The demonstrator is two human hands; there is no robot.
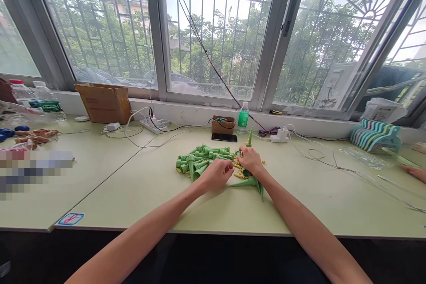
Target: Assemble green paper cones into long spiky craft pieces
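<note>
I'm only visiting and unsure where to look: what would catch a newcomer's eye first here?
Probably the heap of green tapered pieces in the middle of the pale table, with the left hand at its near right edge and the right hand just beyond, among more green pieces and small yellow bits. Next, perhaps, the tall barred windows behind, and the row of teal items at the far right.

Conical parts: solid green. Small pieces lying among them: yellow. Worktop: pale yellow-green, uniform. Sticker at its front edge: white ground, blue border — red-pink mark at centre. Bottle beside the phone: green label, white lettering — cap white. Phone: black. Carton at left: brown. Clustered hangers at right: chiefly turquoise. Window frames: grey. Power strip: white.
</note>
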